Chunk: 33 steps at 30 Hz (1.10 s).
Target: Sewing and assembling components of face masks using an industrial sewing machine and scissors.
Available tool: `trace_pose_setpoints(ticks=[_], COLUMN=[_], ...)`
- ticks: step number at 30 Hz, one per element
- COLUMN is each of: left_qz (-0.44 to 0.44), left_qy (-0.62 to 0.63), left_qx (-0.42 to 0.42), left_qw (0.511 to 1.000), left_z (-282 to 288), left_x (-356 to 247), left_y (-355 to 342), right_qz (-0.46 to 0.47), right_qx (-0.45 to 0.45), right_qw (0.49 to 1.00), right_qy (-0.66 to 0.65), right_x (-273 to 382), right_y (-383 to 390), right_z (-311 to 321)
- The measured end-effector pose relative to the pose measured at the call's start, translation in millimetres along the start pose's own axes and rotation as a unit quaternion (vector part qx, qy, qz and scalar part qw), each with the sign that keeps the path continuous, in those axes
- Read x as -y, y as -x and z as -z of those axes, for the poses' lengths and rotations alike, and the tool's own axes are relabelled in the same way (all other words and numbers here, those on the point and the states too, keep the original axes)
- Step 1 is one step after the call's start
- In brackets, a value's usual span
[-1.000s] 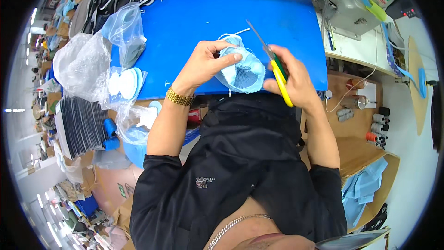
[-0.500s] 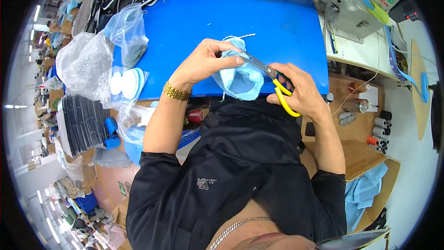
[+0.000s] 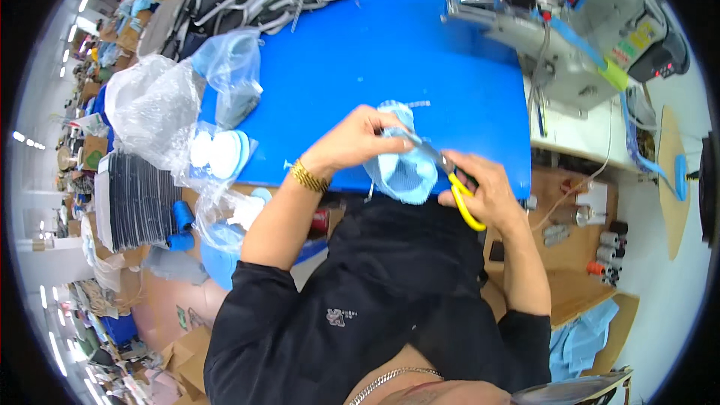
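In the head view, a blue worktop (image 3: 322,82) is spreading across the middle, see-through bags (image 3: 154,109) lying at its left and a sewing machine (image 3: 577,67) standing right. Over its near edge, the left hand (image 3: 356,140) is pinching a light-blue mesh piece (image 3: 409,180) between its fingers; the right hand's (image 3: 487,191) fingers are curling around yellow-handled scissors (image 3: 464,211). Thread spools (image 3: 611,240) are standing farther right.

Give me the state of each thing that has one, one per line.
Light-blue mesh fabric: bunched, pinched in the left hand
Yellow-handled scissors: in the right hand, blades at the fabric, opening too blurred to tell
Cardboard box: open, light-blue cloth inside
Control-box display: lit red
Dark flat panels: stacked
White and pale-blue discs: bagged
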State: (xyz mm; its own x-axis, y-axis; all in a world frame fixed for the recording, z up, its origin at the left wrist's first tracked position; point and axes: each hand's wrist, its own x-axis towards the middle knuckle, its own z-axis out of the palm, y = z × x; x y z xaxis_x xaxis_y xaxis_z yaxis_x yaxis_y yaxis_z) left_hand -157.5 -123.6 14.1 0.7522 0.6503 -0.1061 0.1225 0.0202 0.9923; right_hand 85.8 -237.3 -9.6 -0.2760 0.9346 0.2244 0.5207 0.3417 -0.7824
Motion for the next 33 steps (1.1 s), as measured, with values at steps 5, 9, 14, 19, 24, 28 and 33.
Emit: trace_pose_setpoints(ticks=[5, 9, 14, 19, 24, 28, 33], left_qz=[-0.003, -0.017, -0.011, -0.025, -0.005, -0.016, -0.048], left_qy=[0.007, -0.047, -0.052, -0.078, -0.076, -0.056, -0.097], left_qx=[0.019, 0.015, 0.022, 0.034, -0.003, -0.023, -0.049], left_qw=[1.0, 0.999, 0.998, 0.996, 0.997, 0.998, 0.993], left_z=[5, 5, 0, 0, 12, 18, 13], left_x=[3, -2, -1, 6, -5, -26, -7], left_y=[-7, -4, 2, -2, -3, -8, -3], right_qz=[0.006, -0.005, 0.008, -0.022, -0.032, -0.099, -0.119], right_qx=[-0.013, -0.001, -0.011, -0.015, -0.056, -0.093, -0.067], right_qw=[1.0, 1.0, 1.0, 1.0, 0.997, 0.987, 0.986], right_qy=[-0.003, 0.0, 0.013, -0.015, 0.035, -0.087, -0.09], right_x=[-3, 1, 2, -8, -7, 4, -3], right_y=[-1, -2, 10, 17, 7, -1, 4], right_z=[0, 1, -1, -10, -6, 3, -12])
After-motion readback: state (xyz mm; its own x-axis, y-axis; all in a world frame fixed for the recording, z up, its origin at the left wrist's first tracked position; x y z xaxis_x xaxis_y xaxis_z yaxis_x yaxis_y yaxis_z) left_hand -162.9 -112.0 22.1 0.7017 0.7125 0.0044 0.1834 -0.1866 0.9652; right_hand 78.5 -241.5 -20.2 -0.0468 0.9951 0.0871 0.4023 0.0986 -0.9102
